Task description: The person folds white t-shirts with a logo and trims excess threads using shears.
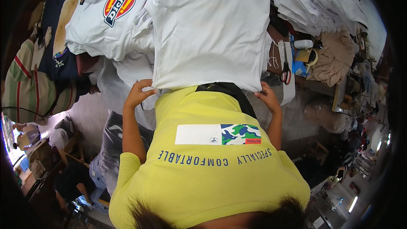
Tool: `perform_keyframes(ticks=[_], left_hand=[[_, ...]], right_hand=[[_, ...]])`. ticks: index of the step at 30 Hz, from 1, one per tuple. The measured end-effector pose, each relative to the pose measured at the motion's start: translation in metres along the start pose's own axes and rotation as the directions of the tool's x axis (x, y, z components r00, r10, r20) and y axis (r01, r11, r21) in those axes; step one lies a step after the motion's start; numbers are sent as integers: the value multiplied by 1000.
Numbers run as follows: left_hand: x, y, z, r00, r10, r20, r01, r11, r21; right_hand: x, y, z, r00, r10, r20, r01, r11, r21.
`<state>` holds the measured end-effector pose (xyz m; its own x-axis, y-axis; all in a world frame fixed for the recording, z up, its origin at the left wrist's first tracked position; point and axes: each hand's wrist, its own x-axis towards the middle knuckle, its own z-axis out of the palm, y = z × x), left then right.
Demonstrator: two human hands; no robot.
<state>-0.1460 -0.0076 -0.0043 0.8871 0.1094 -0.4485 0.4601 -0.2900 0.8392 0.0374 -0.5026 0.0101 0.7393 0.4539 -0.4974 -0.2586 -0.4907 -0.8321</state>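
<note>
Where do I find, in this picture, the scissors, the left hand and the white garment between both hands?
Scissors (286,66): head view, where blades meet handles.
Left hand (137,94): head view, middle of the hand.
White garment (210,34): head view, middle of the cloth.

Free passage over the white garment (210,38), between obstacles: printed shirt (90,32) left, scissors (285,67) right.

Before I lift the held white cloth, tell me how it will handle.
The cloth is likely floppy: soft creases show in it, and the white pile at upper right slumps in folds. It is probably light, since the left hand and right hand merely pinch its near corners.
</note>
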Motion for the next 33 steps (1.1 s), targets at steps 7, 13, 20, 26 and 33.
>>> perform_keyframes(ticks=[7,13,20,26,33], left_hand=[[3,-30,17,994,-80,-77,73,993,-88],[14,-48,29,988,-13,-155,10,1000,-18],[34,-69,27,989,-137,-59,119,963,-241],[46,12,-15,951,-166,260,176,984,-16],[44,44,-37,997,1,81,-16,983,183]], right_hand=[[6,27,10,999,-38,-22,39,995,97],[13,44,13,998,-67,-12,68,992,105],[10,40,5,997,66,34,-73,959,274],[23,-3,-39,928,124,350,-164,983,84],[33,6,6,973,-141,181,199,909,-365]])
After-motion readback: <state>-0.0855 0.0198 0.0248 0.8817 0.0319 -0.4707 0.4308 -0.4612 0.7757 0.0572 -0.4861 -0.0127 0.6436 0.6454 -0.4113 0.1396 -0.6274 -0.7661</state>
